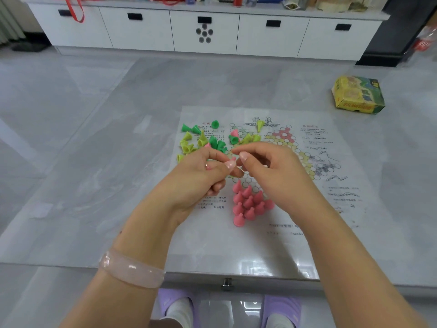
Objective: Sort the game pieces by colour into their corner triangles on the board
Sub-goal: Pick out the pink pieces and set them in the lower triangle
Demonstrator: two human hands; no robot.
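Both hands meet above the printed paper board (307, 209), left hand (201, 171) pinching a pink plastic cone piece (233, 159), right hand (267, 166) grip unclear; next, seat it beside the standing pink cone cluster (248, 204).

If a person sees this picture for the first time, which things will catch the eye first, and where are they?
First, the left hand and right hand, meeting fingertip to fingertip over the middle of the paper board, with something small and pink between them. Just below them, a tight cluster of pink pieces stands upright in the board's near corner. Up and to the left, green and yellow-green pieces lie scattered, mostly tipped over.
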